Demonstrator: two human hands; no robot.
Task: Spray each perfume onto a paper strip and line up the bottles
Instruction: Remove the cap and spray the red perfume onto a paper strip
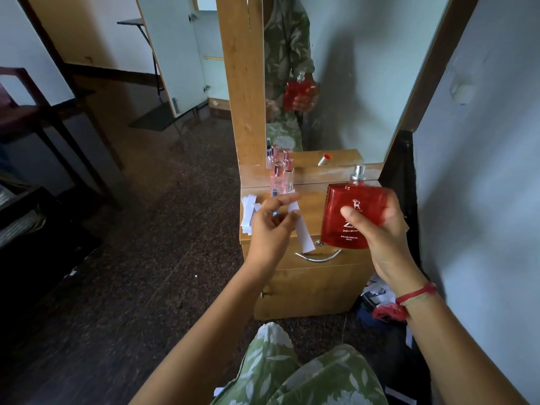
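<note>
Hands first: the right hand grips the red bottle, uncapped and held above the counter; the left hand pinches a strip. Nozzle direction is unclear (mist could miss the strip). Beyond, small bottles crowd together and spare strips overhang the edge; a careless reach might topple them.

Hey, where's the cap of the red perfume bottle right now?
The red cap lies on its side on the raised wooden ledge at the foot of the mirror, behind and just left of the uncapped red bottle.
</note>
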